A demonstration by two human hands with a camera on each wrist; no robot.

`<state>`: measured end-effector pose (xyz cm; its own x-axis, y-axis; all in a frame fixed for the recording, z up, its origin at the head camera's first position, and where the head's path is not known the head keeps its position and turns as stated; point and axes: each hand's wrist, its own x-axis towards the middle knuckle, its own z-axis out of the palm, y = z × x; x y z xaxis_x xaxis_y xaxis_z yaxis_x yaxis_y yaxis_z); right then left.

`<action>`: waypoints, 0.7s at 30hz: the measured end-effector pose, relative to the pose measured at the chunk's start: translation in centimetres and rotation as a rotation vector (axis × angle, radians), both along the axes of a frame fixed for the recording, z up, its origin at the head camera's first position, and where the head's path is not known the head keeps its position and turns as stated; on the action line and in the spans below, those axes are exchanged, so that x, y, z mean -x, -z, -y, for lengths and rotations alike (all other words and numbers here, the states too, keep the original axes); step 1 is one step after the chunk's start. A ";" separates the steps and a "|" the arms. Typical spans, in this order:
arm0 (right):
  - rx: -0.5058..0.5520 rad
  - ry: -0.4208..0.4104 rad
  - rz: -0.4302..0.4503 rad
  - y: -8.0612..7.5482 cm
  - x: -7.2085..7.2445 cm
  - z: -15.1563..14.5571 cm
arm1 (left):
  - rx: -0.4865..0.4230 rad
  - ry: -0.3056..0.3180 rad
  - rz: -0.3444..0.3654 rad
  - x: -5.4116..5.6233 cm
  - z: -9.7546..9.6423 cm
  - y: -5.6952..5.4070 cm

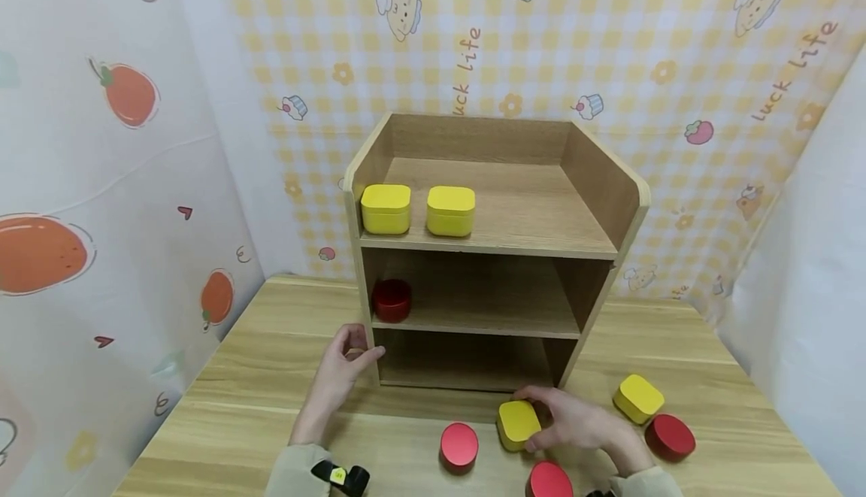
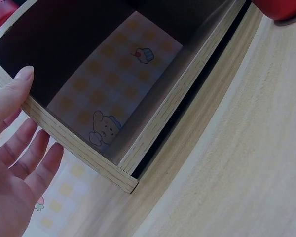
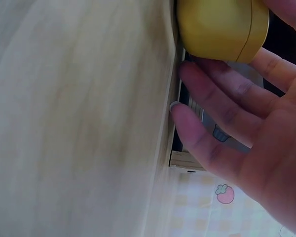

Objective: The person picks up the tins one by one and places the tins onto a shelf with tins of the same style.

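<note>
With thumb and fingers on either side of it, my right hand (image 1: 575, 418) holds a yellow rounded-square box (image 1: 519, 423) in front of the shelf. The right wrist view shows that box (image 3: 217, 29) at the thumb and index finger, with the other fingers spread below. My left hand (image 1: 341, 369) grips the left side panel (image 2: 81, 143) of the wooden shelf (image 1: 473, 247), thumb over the front edge and fingers along the outside. Red round boxes lie near my right hand: one to its left (image 1: 459, 446), another (image 1: 549, 480) closer to me.
Two yellow boxes stand on the top shelf, one at the left end (image 1: 386, 210) and one beside it (image 1: 450, 211). A red round box (image 1: 392, 301) occupies the middle shelf's left end. On the table's right lie a yellow box (image 1: 638, 398) and a red one (image 1: 670, 437).
</note>
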<state>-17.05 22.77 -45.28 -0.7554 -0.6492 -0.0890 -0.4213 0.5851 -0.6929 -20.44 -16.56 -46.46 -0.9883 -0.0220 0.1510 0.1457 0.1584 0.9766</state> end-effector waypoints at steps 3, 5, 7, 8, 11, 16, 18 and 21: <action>0.015 -0.005 0.015 0.0 0.0 0.1 | 0.003 0.000 0.005 -0.1 0.0 0.0; 0.029 -0.006 0.029 -0.1 -0.1 0.2 | 0.006 -0.001 0.014 -0.2 0.0 -0.3; 0.039 -0.009 0.029 -0.2 -0.1 0.3 | 0.013 0.000 0.015 -0.6 -0.1 -1.0; 0.039 -0.006 0.031 -0.3 -0.1 0.3 | 0.015 0.002 0.016 -0.8 -0.2 -1.4; 0.036 0.004 0.031 -0.6 -0.2 0.5 | 0.021 0.009 0.008 -1.5 -0.4 -2.5; 0.041 0.028 0.026 -1.7 -0.9 0.7 | 0.025 0.002 0.012 -1.1 -0.2 -1.6; 0.052 0.036 0.018 -2.4 -1.3 0.7 | 0.023 -0.004 0.012 -0.7 -0.1 -0.8; 0.053 0.048 -0.030 -3.5 -2.0 0.5 | 0.015 -0.004 0.000 -0.2 0.0 -0.1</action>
<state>-15.08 22.29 -41.77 -0.7875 -0.6154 -0.0322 -0.4149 0.5681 -0.7107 -20.27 -16.54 -46.38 -0.9882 -0.0234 0.1513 0.1450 0.1732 0.9742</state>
